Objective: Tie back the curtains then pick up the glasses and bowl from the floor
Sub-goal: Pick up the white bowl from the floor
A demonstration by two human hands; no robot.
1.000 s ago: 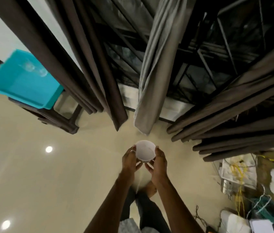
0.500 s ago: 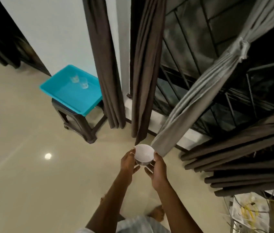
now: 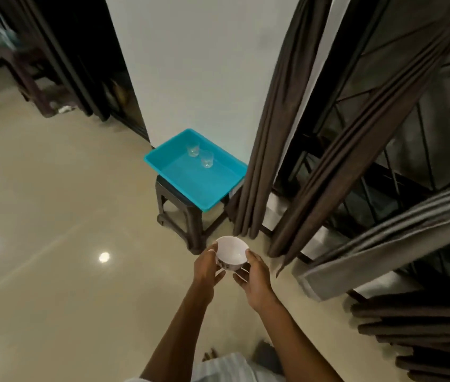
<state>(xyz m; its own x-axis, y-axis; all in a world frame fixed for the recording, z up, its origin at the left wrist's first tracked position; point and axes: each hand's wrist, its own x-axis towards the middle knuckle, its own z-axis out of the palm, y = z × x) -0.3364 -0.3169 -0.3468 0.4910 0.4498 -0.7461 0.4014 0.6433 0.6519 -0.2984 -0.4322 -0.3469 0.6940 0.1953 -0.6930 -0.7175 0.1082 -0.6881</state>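
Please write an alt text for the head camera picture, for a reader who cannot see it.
A left hand and a right hand hold a white bowl between them above a shiny floor. Ahead, a turquoise tray with two glasses in it rests on a dark stool beside brown curtains.

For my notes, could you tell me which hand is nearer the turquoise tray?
Left. The left hand holds the bowl's left side, short of the tray; the right hand holds its right side, towards the curtain.
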